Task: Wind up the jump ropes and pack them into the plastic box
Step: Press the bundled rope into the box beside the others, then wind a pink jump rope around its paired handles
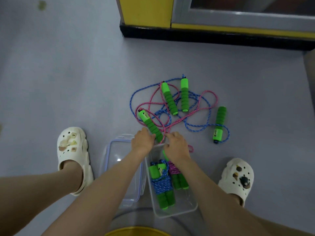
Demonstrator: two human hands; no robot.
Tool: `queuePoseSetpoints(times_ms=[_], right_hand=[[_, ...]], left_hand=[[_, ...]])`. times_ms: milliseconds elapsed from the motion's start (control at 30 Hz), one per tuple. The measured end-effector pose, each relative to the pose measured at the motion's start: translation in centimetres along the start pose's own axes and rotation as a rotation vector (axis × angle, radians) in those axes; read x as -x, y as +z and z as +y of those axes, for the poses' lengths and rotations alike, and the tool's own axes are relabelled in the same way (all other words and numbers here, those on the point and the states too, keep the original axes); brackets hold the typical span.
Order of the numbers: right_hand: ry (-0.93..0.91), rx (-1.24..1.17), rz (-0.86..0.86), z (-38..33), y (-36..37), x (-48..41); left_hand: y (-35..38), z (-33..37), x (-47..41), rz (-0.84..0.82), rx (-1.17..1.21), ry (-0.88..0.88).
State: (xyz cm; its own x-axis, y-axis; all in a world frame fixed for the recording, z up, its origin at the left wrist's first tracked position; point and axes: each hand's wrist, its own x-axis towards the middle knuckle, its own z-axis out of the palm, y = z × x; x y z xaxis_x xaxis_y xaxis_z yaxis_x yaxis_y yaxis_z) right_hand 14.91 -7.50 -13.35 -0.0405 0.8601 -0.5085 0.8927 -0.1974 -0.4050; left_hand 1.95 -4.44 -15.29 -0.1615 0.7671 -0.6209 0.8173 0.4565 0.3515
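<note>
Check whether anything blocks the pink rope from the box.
The box is open, with room left beside two wound ropes. But the blue rope lies tangled through the pink rope on the floor, so it could drag along.

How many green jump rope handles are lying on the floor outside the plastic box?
4 handles: one at the left hand fingertips, two side by side amid the tangled ropes, one apart on the right. None seems hidden.
</note>
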Motion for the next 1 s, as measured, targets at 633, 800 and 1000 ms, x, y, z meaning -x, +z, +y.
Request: queuePoseSetpoints(times_ms=[633,800,1000], right_hand=[[-0.048,0.183,-0.058,-0.7,-2.2,0.0],[-0.031,0.011,0.077,-3.8,-9.8,2.8],[-0.127,-0.220,0.184,-6.6,-15.9,8.8]], left_hand=[[-4.6,2.4,-1.1,0.051,0.307,-0.151],[-11.5,4.2,5.1,-0.110,0.304,0.107],[-16.6,5.9,15.8,-0.335,0.214,0.270]])
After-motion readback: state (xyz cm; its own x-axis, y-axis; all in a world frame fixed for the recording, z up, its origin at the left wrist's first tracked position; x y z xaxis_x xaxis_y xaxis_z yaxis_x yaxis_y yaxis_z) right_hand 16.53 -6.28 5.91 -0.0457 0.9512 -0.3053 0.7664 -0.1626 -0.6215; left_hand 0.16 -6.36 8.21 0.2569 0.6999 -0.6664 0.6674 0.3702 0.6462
